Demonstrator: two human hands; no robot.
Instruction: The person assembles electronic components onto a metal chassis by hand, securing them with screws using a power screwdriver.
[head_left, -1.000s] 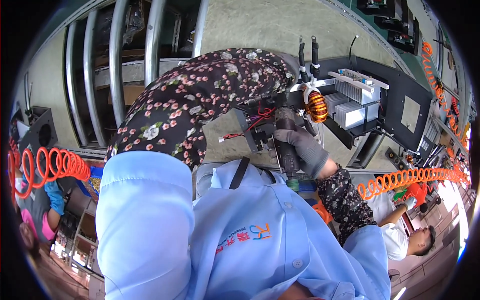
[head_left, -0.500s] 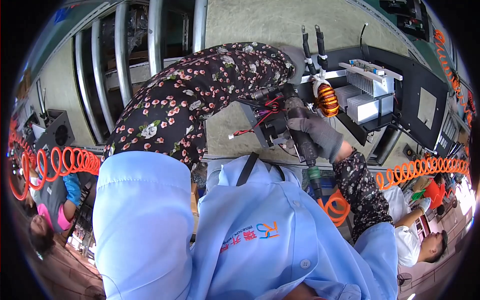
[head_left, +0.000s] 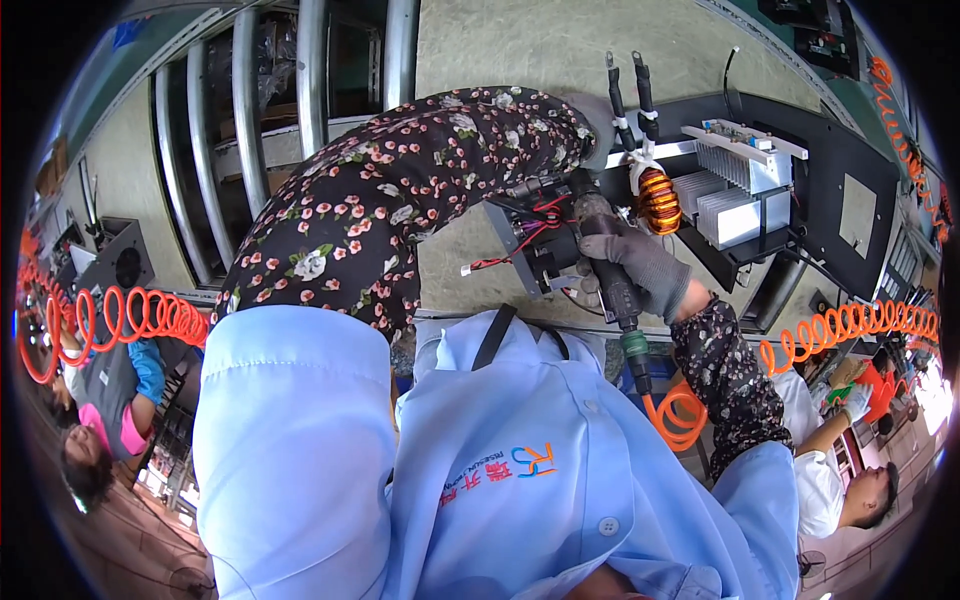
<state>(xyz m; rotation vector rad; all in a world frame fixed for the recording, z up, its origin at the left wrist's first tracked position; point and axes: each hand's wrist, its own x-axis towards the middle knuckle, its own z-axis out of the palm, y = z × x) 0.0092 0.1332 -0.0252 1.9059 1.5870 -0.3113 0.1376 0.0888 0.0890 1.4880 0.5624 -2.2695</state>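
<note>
A: What is the right hand (head_left: 640,268) doing?

B: It is wearing a grey glove and is wrapping its fingers fully around the dark grip of a pneumatic screwdriver (head_left: 610,270). The tool is pointing up toward a small black electronics module (head_left: 530,240) with red wires (head_left: 525,235) trailing off it. An orange coiled air hose (head_left: 680,420) is hanging from the tool's lower end.

A: And the left hand?

B: The left arm, in a dark floral sleeve (head_left: 400,200), is reaching across the middle of the view. The left hand (head_left: 590,120) is mostly hidden at the sleeve's far end, above the module, so I cannot tell whether it is gripping anything.

A: Where is the module sitting?

B: It is lying just left of the tool, in front of an open black chassis (head_left: 830,190). Inside that chassis a copper-wound toroidal coil (head_left: 658,200) is standing just beside the glove, with silver finned heat sinks (head_left: 740,190) to its right.

A: Anyone else around?

B: One person is showing at the lower right edge (head_left: 850,490), another at the lower left (head_left: 100,420), near a second orange coiled hose (head_left: 110,320).
</note>
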